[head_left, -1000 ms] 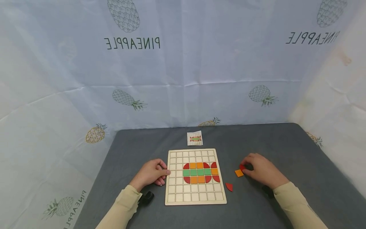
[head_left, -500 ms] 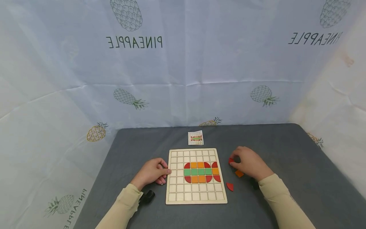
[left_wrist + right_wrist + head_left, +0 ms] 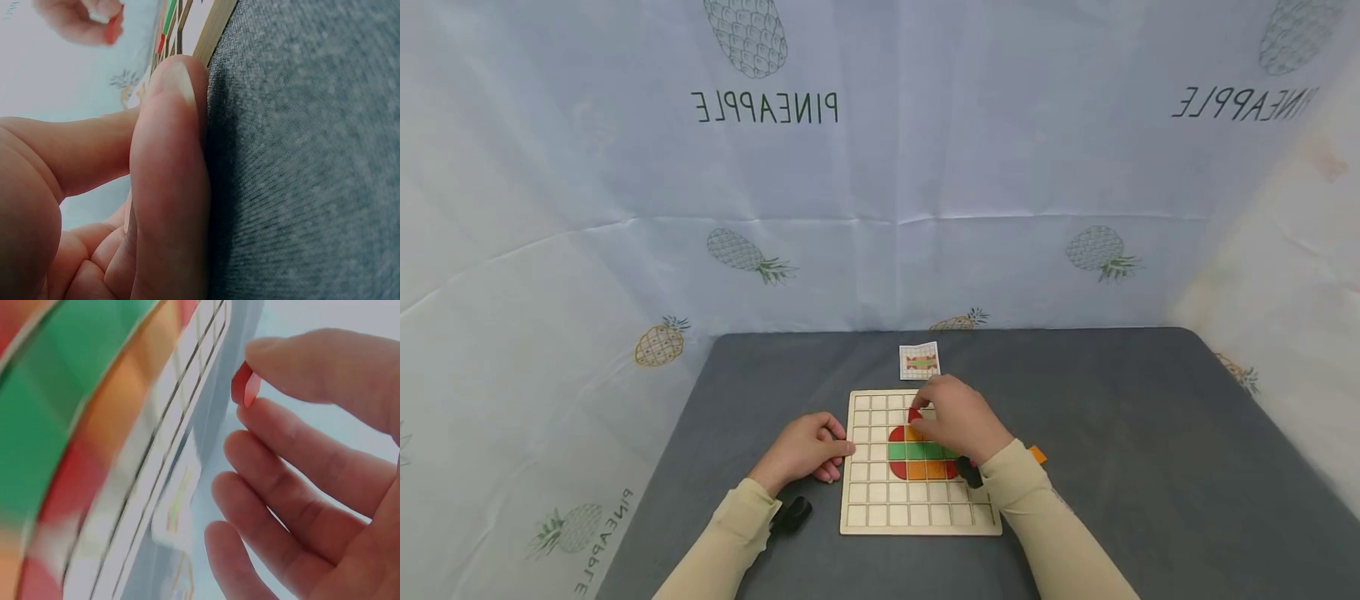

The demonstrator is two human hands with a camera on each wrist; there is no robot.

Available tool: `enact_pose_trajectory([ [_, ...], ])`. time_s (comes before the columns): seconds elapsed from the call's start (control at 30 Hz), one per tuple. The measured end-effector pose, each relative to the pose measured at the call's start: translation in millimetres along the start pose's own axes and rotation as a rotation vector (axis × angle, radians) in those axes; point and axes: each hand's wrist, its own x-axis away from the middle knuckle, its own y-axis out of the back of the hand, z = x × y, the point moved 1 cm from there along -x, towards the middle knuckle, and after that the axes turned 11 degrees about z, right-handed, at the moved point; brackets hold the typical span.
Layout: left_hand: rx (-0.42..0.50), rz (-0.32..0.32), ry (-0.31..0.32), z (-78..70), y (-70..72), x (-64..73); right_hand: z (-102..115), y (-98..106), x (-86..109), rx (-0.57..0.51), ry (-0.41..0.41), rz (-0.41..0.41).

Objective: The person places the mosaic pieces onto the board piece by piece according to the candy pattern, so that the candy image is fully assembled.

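Note:
A wooden grid board (image 3: 880,517) lies flat on the table with a green row (image 3: 917,451), orange squares (image 3: 927,471) and red rounded pieces (image 3: 897,471) set in it. My left hand (image 3: 805,450) holds the board's left edge between thumb and index finger; the left wrist view shows the thumb (image 3: 172,144) against that edge. Over the upper middle of the board, my right hand (image 3: 958,417) pinches a small red quarter-circle tile (image 3: 242,387) between thumb and index finger, its other fingers spread. This hand and sleeve cover the pattern's right end.
Behind the board lies a small pattern card (image 3: 919,360) printed with a similar coloured figure. An orange square tile (image 3: 1037,454) rests on the dark table (image 3: 1135,467) right of the board, partly behind the right sleeve. A pineapple-print cloth (image 3: 1000,167) hangs behind the table.
My right hand has carried the red tile leftward from beside the orange tile to above the board. A loose red tile right of the board is now hidden. The left hand stays put.

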Motion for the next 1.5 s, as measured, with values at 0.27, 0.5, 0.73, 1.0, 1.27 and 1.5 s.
enact_pose_trajectory([
  [0.27,0.008,0.016,-0.024,-0.2,-1.8,-2.0,30.4,-23.8,-14.3,0.036,0.078,0.016],
  [0.5,0.008,0.030,-0.030,-1.9,-4.4,-3.8,32.4,-34.9,-16.1,0.076,0.105,0.017],
  [0.73,0.008,0.019,-0.031,-1.0,-2.7,-1.9,35.8,-37.7,-20.9,0.084,0.119,0.026],
  [1.0,0.006,0.014,-0.030,0.1,-0.6,-3.8,37.0,-38.0,-21.7,0.095,0.107,0.013],
  [1.27,0.001,0.013,-0.026,0.8,0.7,-3.4,39.5,-38.6,-22.8,0.082,0.083,0.022],
  [1.5,-0.006,0.004,-0.013,0.6,1.9,-1.4,42.3,-39.4,-25.3,0.095,0.074,0.019],
])
